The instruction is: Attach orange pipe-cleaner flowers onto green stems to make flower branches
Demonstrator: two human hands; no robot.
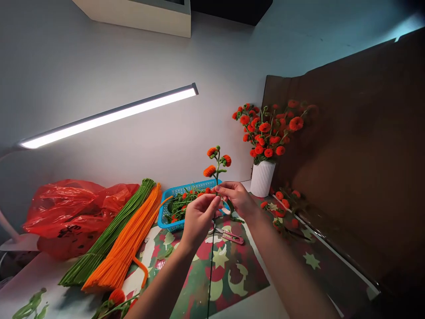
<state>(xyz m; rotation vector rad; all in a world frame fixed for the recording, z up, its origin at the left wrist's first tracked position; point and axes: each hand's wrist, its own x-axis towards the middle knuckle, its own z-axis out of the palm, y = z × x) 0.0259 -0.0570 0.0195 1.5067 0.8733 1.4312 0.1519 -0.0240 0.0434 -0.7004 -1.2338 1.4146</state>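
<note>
A chenille-stem flower branch (217, 167) stands upright above my hands, with several orange blooms and small green buds. Its long dark wire stem (211, 266) runs down below them. My left hand (200, 218) is closed, pinching the stem between thumb and fingers. Just above and to the right, my right hand (237, 200) is closed on the same stem under the lowest bloom. What looks like a small roll of green tape (227, 207) shows by my right palm, partly hidden by the fingers. Pink-handled scissors (232, 236) lie on the patterned mat below.
Behind my hands, a blue basket (171, 227) holds green stems and orange blooms. Left are green (109, 235) and orange chenille bundles (124, 241) and a red plastic bag (76, 212). A white vase (263, 178) of flowers stands at right by a brown reflective panel (348, 146). A lamp (113, 116) hangs above.
</note>
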